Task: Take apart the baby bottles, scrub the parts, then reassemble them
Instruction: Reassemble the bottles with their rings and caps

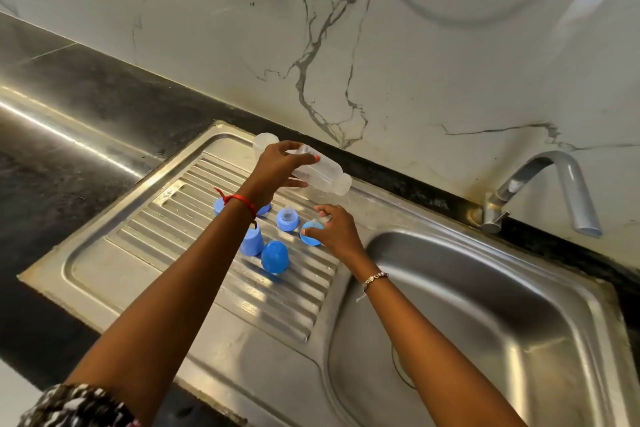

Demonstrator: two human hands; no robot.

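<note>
The left hand (277,166) grips a clear bottle (322,172) by its body and holds it tilted above the ribbed drainboard (214,229), neck pointing right and down towards the sink (485,305). The right hand (337,230) pinches a blue ring (309,234) with curled fingers, just beside a blue collar with a clear teat (287,218). Two blue caps (275,256) stand on the ribs below them, and other blue parts show partly behind the left wrist. A second clear bottle (264,142) stands at the board's far edge. A steel tap (550,191) stands beyond the sink, against a marble wall (415,45).
</note>
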